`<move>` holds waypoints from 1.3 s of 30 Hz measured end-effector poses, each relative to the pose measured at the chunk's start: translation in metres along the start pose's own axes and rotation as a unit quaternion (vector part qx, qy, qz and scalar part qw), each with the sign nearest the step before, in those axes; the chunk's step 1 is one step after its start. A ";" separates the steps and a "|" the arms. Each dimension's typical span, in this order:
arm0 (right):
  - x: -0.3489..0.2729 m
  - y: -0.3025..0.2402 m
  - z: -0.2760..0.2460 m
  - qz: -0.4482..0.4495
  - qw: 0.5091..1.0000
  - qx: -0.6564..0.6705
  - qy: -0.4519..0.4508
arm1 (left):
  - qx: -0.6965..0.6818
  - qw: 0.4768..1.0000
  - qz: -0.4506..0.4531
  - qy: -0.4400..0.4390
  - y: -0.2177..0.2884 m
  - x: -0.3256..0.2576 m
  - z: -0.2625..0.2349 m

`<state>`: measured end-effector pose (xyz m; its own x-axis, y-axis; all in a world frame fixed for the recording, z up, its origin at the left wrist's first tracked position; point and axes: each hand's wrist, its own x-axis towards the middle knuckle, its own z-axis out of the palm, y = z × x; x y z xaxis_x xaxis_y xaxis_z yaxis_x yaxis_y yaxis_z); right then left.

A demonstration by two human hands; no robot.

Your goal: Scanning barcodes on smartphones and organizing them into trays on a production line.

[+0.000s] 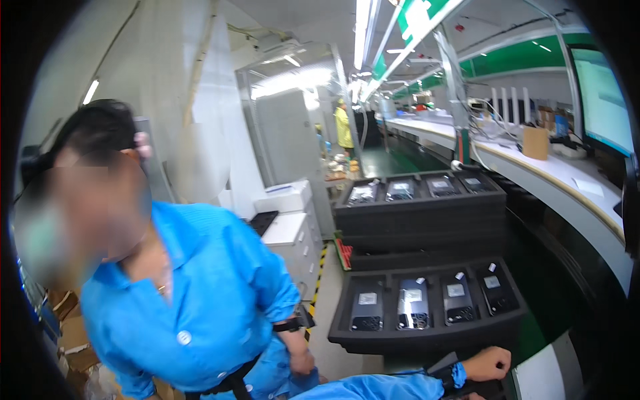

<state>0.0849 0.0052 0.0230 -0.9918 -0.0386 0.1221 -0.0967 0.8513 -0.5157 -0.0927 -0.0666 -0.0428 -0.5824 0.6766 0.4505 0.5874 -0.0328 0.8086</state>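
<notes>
Right hand (489, 364): at five o'clock, fingers curled into a loose fist, nothing visibly held.
Near tray (427, 337): black, its front rim just beyond the knuckles at twelve o'clock, not touching; holds four dark devices (413, 303).
Left hand: out of view.
Co-worker (193, 300): blue smock, at eight o'clock.

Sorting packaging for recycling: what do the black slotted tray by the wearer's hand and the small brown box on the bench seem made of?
Black slotted tray: probably foam, matte with thick soft-edged walls. Small brown box: likely cardboard, plain dull brown faces.
</notes>
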 end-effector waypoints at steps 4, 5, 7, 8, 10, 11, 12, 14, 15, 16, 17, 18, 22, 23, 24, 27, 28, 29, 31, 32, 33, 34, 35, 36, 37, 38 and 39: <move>0.004 -0.004 -0.002 0.000 1.000 -0.004 0.007 | -0.027 0.999 -0.009 -0.015 0.006 -0.003 -0.011; 0.005 -0.003 0.000 -0.004 1.000 -0.007 0.015 | -0.043 0.999 -0.011 -0.020 0.007 -0.004 -0.013; 0.004 -0.004 0.004 0.012 1.000 0.024 0.016 | -0.037 0.999 -0.008 -0.024 0.009 -0.005 -0.015; 0.002 -0.003 0.007 0.002 0.998 0.046 0.036 | -0.032 0.999 -0.009 -0.025 0.010 -0.006 -0.014; 0.001 -0.007 0.009 0.016 0.998 0.044 0.031 | -0.016 0.999 -0.015 -0.033 0.013 -0.008 -0.015; 0.003 -0.007 0.011 0.018 0.998 0.047 0.023 | 0.003 0.999 -0.014 -0.040 0.013 -0.008 -0.016; 0.002 -0.004 0.014 0.016 0.997 0.063 0.033 | 0.012 0.999 0.002 -0.037 0.014 -0.007 -0.016; 0.001 -0.002 0.016 0.020 0.997 0.058 0.056 | 0.016 0.998 0.019 -0.051 0.018 -0.004 -0.017; 0.001 0.001 0.021 0.030 0.997 0.030 0.065 | 0.012 0.997 0.019 -0.070 0.017 -0.001 -0.018; 0.001 0.007 0.024 0.020 0.998 0.030 0.060 | 0.016 0.998 0.021 -0.057 0.019 0.001 -0.017; 0.002 0.015 0.028 -0.042 0.996 0.023 0.076 | 0.019 0.998 0.021 -0.050 0.021 0.002 -0.019; 0.010 0.016 0.028 -0.007 0.999 -0.033 -0.026 | 0.039 0.998 0.014 -0.044 0.017 -0.002 -0.024; 0.007 0.014 -0.017 0.056 0.997 0.036 -0.033 | 0.145 0.985 0.001 -0.096 0.032 0.006 -0.026; 0.001 0.017 -0.032 0.093 0.994 0.017 0.057 | 0.209 0.971 0.004 -0.117 0.038 0.009 -0.022; -0.004 0.023 -0.047 0.126 0.982 0.019 0.139 | 0.241 0.961 -0.009 -0.136 0.041 0.008 -0.020; -0.037 0.036 -0.083 0.280 0.905 0.041 0.317 | 0.279 0.951 -0.009 -0.132 0.035 0.004 -0.019; -0.056 0.043 -0.087 0.299 0.876 0.005 0.378 | 0.264 0.954 -0.014 -0.140 0.037 0.004 -0.018; -0.074 0.043 -0.089 0.338 0.830 0.008 0.443 | 0.251 0.957 -0.020 -0.146 0.040 0.004 -0.018; -0.118 0.037 -0.080 0.399 0.775 -0.078 0.484 | 0.246 0.958 -0.009 -0.148 0.037 0.001 -0.013; -0.139 0.034 -0.070 0.441 0.753 -0.117 0.475 | 0.234 0.961 -0.009 -0.147 0.037 0.001 -0.013; -0.156 0.027 -0.059 0.454 0.737 -0.131 0.483 | 0.220 0.964 -0.008 -0.149 0.038 0.001 -0.012; -0.170 0.020 -0.047 0.488 0.716 -0.163 0.472 | 0.212 0.967 -0.004 -0.140 0.036 -0.002 -0.013; -0.185 0.015 -0.035 0.522 0.691 -0.194 0.462 | 0.220 0.966 0.018 -0.133 0.034 -0.002 -0.014; -0.204 0.015 -0.022 0.549 0.672 -0.217 0.446 | 0.189 0.974 0.024 -0.124 0.029 -0.001 -0.015; -0.206 0.012 -0.012 0.576 0.649 -0.212 0.449 | 0.164 0.980 0.026 -0.112 0.018 0.000 -0.019; -0.210 0.007 -0.005 0.613 0.628 -0.183 0.443 | 0.142 0.985 0.029 -0.096 0.012 0.001 -0.019; -0.216 0.005 0.006 0.628 0.610 -0.180 0.449 | 0.117 0.989 0.034 -0.084 0.006 0.001 -0.020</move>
<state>0.2986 0.0150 -0.0109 0.1960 0.9268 0.3202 0.8765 -0.0192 -0.4810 -0.1005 -0.0809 -0.0300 -0.4472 0.7921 0.4154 0.7477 0.0763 0.6596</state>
